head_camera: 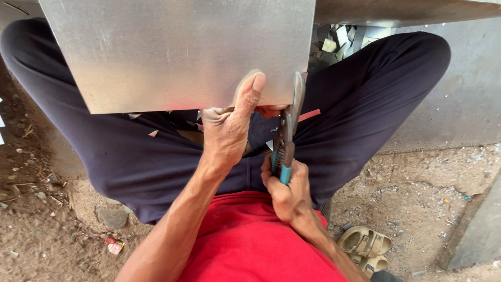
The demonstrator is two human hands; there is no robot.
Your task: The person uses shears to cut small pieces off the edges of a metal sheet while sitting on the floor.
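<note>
The left hand (227, 133) pinched the metal sheet's (177, 52) lower edge, thumb on top, at 12 o'clock above the lap. The right hand (287, 190) clenched the snips (287, 136) — blades at the sheet's corner — at 1 o'clock from it.

Cut off by the top edge: metal sheet (177, 52). Hidden beneath it: left hand's (229, 125) fingers, snips' (286, 141) lower blade. Sandals (365, 248) partly behind right forearm.
</note>
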